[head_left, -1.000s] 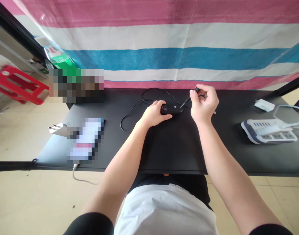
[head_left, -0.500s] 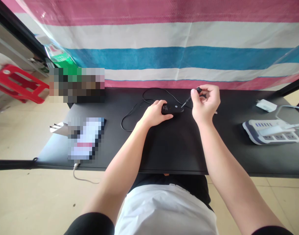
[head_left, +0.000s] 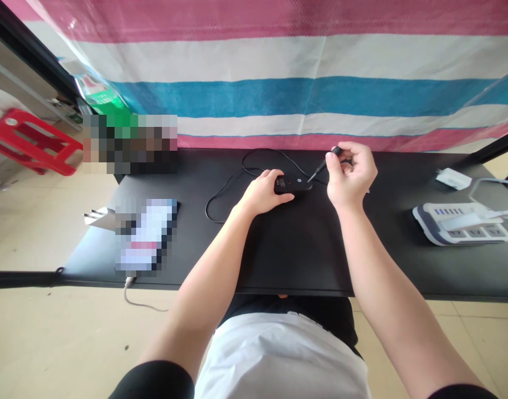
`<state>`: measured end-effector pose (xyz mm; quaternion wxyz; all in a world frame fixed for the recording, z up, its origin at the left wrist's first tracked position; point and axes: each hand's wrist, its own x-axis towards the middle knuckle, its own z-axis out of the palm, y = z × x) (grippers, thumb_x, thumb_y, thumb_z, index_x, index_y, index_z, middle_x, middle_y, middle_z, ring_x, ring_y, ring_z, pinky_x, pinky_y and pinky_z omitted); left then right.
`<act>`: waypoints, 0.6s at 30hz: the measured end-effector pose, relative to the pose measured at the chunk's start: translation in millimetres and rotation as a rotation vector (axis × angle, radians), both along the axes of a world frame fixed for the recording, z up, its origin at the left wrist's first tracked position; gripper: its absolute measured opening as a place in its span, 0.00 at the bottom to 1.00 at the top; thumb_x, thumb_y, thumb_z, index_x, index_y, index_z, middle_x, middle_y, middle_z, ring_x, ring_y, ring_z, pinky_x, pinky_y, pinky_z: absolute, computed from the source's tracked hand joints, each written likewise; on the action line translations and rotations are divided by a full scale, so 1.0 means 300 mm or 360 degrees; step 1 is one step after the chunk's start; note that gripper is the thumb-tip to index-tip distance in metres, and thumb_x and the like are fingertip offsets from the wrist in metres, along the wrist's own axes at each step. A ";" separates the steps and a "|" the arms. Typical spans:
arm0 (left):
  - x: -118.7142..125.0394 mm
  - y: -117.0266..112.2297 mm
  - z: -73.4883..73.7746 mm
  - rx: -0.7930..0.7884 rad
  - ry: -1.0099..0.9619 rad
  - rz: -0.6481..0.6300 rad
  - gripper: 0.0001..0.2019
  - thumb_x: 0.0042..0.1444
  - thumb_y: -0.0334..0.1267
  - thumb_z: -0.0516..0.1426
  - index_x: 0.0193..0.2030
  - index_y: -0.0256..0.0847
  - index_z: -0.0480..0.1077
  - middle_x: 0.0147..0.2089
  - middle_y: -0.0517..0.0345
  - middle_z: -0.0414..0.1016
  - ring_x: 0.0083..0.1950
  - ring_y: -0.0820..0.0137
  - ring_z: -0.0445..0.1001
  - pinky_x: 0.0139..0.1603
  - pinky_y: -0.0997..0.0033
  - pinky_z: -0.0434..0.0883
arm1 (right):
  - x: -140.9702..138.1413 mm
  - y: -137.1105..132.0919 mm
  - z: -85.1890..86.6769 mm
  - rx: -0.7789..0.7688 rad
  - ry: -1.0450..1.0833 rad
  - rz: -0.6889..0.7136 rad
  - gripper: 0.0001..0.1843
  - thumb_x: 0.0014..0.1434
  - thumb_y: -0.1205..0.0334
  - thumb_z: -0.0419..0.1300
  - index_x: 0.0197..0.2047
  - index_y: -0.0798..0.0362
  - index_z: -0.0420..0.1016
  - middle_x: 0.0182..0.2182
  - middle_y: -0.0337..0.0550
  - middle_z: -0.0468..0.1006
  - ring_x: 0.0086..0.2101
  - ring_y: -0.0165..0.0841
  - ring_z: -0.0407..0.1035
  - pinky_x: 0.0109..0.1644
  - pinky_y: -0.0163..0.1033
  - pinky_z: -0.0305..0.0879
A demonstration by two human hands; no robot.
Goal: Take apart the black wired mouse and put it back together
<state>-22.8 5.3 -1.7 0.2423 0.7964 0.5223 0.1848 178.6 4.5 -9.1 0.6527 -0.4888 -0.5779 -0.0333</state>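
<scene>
A black computer mouse (head_left: 294, 183) lies upside down on the black table, its printed label and a small pale round spot showing. My left hand (head_left: 267, 192) grips its left end between thumb and fingers. My right hand (head_left: 353, 170) is closed around the dark handle of a small screwdriver (head_left: 322, 166), held at a slant. The screwdriver's tip meets the right end of the mouse's underside. A thin black cable (head_left: 214, 198) loops over the table behind and left of the mouse.
On the left are a blurred phone (head_left: 148, 235) with a cord and a white plug adapter (head_left: 99, 216). To the right stand a white power strip (head_left: 461, 224) and a white charger (head_left: 453, 179). A green-labelled bottle (head_left: 106, 102) stands at the back left. A striped sheet (head_left: 278, 97) hangs behind the table.
My right hand has shifted and turned very slightly to the right around the screwdriver, whose tip stays on the mouse. My left hand and the mouse have not moved.
</scene>
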 end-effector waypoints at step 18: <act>-0.001 0.002 -0.003 0.0003 -0.0008 -0.0009 0.32 0.52 0.52 0.63 0.61 0.41 0.65 0.60 0.48 0.71 0.59 0.55 0.73 0.58 0.59 0.71 | 0.004 0.008 -0.003 0.0020 0.0054 -0.0006 0.16 0.60 0.47 0.63 0.42 0.50 0.71 0.35 0.40 0.73 0.32 0.29 0.70 0.30 0.36 0.69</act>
